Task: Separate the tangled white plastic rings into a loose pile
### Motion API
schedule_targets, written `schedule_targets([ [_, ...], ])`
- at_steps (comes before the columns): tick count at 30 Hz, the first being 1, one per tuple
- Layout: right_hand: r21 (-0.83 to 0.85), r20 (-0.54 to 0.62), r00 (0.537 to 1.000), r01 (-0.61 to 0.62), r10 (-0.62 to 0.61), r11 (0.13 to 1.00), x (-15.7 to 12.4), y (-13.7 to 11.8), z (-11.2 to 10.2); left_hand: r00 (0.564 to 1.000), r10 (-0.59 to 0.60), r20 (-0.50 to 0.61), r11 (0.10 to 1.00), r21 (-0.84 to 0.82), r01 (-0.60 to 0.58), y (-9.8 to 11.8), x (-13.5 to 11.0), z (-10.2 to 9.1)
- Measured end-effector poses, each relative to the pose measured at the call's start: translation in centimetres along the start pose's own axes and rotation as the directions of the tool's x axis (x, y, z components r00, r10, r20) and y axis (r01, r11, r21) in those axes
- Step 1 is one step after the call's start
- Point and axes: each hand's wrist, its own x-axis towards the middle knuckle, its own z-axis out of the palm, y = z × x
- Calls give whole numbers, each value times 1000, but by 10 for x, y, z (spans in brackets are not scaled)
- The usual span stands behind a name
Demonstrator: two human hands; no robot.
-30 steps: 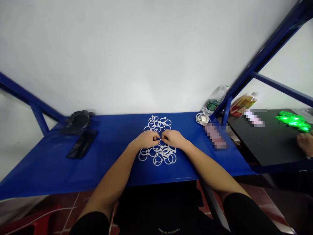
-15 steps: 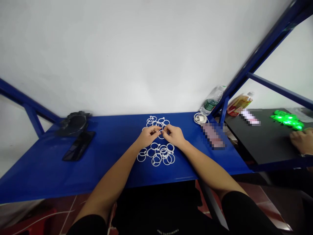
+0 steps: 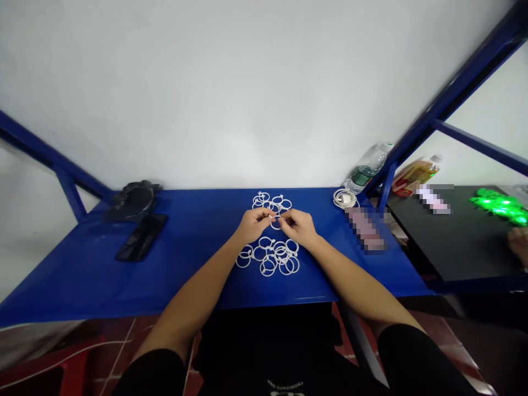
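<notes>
1. A person's left hand pinches a white ring between thumb and fingers over a blue tabletop.
2. The right hand, fingers curled nearly closed, grips the ring's opposite side.
3. The ring sits between a near cluster of similar rings, many overlapping, and a far cluster partly hidden by the hands.
4. A coiled white cable lies beside a clear bottle, right; a flat black slab rests at left.
</notes>
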Motion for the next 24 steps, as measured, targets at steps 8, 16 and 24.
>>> schedule_targets([
  [8, 57, 93, 994, 57, -62, 997, 0, -10, 3, 995, 96, 20, 977, 191, -98, 1, 0, 0],
  [16, 59, -18, 1000, 11, -10, 998, 0, -7, 2, 995, 103, 17, 987, 123, -104, -1, 1, 3],
  [24, 44, -239, 965, -95, 103, 995, 6, 11, -4, 992, -31, 126, 945, 326, -12, 4, 2, -28],
])
